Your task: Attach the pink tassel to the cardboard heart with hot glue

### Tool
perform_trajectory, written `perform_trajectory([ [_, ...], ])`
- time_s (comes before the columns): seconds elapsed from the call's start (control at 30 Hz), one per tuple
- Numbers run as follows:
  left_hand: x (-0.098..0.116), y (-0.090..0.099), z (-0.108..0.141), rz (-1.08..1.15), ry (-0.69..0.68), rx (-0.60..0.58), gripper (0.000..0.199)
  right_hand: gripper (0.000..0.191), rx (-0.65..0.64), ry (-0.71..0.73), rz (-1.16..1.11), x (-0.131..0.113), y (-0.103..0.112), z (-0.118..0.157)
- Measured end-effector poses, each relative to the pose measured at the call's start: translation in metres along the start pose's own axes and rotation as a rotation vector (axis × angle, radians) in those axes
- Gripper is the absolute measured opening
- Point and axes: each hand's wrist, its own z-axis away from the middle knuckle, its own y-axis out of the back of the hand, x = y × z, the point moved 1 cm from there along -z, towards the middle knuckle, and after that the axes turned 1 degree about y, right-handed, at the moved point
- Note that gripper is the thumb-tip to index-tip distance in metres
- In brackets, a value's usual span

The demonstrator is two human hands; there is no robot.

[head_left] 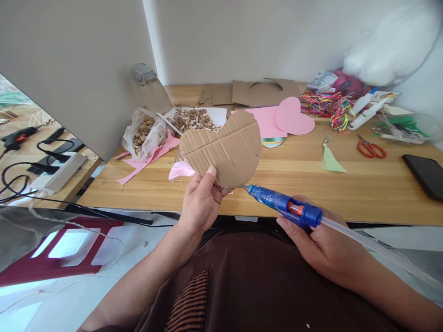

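My left hand (202,200) grips a heart-shaped piece of cardboard (223,150) at its lower edge, thumb on the near face and fingers behind. Beside that hand a pink tassel (182,170) sticks out at the cardboard's left side; how it is joined there is hidden. In my right hand (318,240) is a blue glue gun (284,203) with a long clear glue stick (374,249) running out of its back. The gun's nozzle is at the heart's bottom edge; whether it touches I cannot tell.
Pink paper hearts (294,117), a green tassel (332,157), red scissors (371,148) and a phone (424,173) lie on the wooden table (311,198). Further left are a bag of nuts (143,133) and a shell-filled tray (216,114). A power strip (60,170) with cables stands at far left.
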Motion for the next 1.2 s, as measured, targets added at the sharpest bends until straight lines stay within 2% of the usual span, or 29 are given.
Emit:
perform_trajectory([
  [0.57, -0.0027, -0.0001, -0.0001, -0.013, -0.001, 0.004, 0.040, 0.014, 0.000, -0.016, 0.018, 0.0026, -0.0029, 0.0010],
  [1.07, -0.0012, -0.0015, 0.0002, -0.011, 0.006, 0.018, 0.040, 0.009, -0.006, -0.014, -0.035, 0.0003, 0.0009, -0.0014],
  [1.2, -0.0009, -0.0011, -0.0005, -0.019, 0.010, 0.026, 0.041, 0.006, 0.043, 0.015, -0.066, -0.0021, 0.0041, -0.0043],
])
